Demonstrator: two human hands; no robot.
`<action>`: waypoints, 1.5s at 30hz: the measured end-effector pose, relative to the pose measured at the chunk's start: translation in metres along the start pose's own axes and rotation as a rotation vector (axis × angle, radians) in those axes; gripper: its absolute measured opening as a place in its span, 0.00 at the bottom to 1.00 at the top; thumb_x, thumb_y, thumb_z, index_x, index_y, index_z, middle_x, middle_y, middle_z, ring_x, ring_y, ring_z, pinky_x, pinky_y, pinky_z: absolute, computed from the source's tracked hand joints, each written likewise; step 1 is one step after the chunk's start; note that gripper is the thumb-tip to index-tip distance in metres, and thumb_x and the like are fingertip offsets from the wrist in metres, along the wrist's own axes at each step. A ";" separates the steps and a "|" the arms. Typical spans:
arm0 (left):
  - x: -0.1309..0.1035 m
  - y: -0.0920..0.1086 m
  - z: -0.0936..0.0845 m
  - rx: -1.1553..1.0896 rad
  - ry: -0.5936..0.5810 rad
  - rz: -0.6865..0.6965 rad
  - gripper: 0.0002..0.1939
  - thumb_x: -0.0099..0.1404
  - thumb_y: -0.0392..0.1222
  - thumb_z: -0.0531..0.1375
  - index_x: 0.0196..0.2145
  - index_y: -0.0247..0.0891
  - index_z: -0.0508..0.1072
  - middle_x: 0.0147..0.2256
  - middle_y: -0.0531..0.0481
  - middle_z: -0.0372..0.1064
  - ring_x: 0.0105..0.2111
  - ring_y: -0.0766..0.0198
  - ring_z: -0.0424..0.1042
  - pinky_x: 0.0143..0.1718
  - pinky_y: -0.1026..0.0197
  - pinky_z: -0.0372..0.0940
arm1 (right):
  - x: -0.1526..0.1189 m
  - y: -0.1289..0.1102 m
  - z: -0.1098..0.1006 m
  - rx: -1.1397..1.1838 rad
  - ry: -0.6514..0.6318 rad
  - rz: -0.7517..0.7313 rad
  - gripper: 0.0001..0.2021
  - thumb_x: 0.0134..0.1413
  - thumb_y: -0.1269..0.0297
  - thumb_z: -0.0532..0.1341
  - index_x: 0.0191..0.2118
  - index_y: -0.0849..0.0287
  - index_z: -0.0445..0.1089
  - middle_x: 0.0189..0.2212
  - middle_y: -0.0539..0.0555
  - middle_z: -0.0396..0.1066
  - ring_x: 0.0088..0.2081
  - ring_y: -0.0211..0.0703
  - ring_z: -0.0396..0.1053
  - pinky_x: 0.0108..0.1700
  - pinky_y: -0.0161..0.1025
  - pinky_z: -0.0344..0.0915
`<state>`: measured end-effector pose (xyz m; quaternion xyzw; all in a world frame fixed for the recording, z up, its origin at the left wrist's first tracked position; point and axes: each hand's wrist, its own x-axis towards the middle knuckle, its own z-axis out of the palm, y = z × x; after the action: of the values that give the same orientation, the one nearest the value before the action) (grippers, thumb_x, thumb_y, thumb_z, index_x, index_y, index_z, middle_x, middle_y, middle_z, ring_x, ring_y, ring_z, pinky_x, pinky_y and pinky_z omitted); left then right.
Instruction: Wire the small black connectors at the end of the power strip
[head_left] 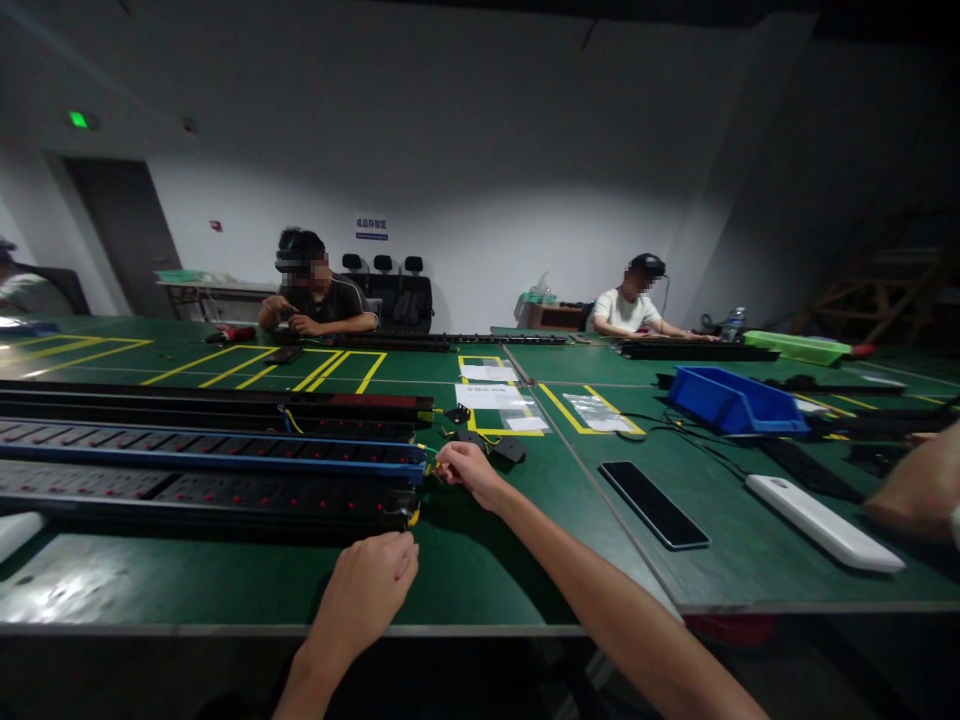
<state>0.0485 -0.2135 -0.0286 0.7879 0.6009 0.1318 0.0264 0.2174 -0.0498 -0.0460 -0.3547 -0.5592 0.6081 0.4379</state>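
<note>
Long black power strips (262,495) with rows of outlets and small red parts lie side by side on the left. The middle strip (225,447) has blue edges. At its right end, my right hand (469,472) pinches thin yellow-green wires (430,466). My left hand (369,588) is closed near the table's front edge, its fingertips close to the right end of the nearest strip, where a yellow piece (414,517) shows. Whatever its fingers may hold is hidden. A small black box (510,452) with a yellow wire lies just beyond my right hand.
To the right are a smartphone (654,505), a long white device (821,520) and a blue bin (739,400) among black cables. Paper sheets (495,396) lie on yellow tape markings. Two people (322,300) work across the green table (517,590); another person's arm (919,485) reaches in at right.
</note>
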 end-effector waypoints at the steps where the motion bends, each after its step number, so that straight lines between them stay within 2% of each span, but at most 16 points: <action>1: 0.000 0.000 -0.001 -0.003 -0.002 0.002 0.16 0.72 0.37 0.49 0.25 0.39 0.63 0.26 0.52 0.69 0.26 0.65 0.67 0.29 0.58 0.45 | 0.000 0.000 0.000 -0.002 0.002 0.001 0.08 0.44 0.61 0.64 0.24 0.60 0.67 0.20 0.48 0.68 0.20 0.30 0.60 0.24 0.30 0.56; 12: 0.000 -0.001 0.001 0.000 0.008 0.007 0.15 0.72 0.38 0.50 0.25 0.39 0.64 0.26 0.52 0.69 0.27 0.64 0.68 0.29 0.59 0.45 | -0.006 -0.007 0.004 -0.071 -0.027 0.025 0.09 0.43 0.60 0.66 0.27 0.62 0.71 0.22 0.50 0.72 0.20 0.31 0.64 0.23 0.30 0.59; 45: 0.000 0.002 -0.002 -0.011 -0.020 -0.022 0.15 0.72 0.38 0.50 0.26 0.39 0.66 0.27 0.51 0.71 0.27 0.64 0.69 0.29 0.59 0.46 | -0.003 -0.002 0.002 -0.051 0.006 0.068 0.10 0.45 0.61 0.66 0.26 0.60 0.67 0.21 0.48 0.70 0.19 0.31 0.64 0.22 0.30 0.61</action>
<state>0.0499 -0.2140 -0.0258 0.7823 0.6087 0.1268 0.0382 0.2171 -0.0532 -0.0437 -0.3862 -0.5611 0.6070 0.4094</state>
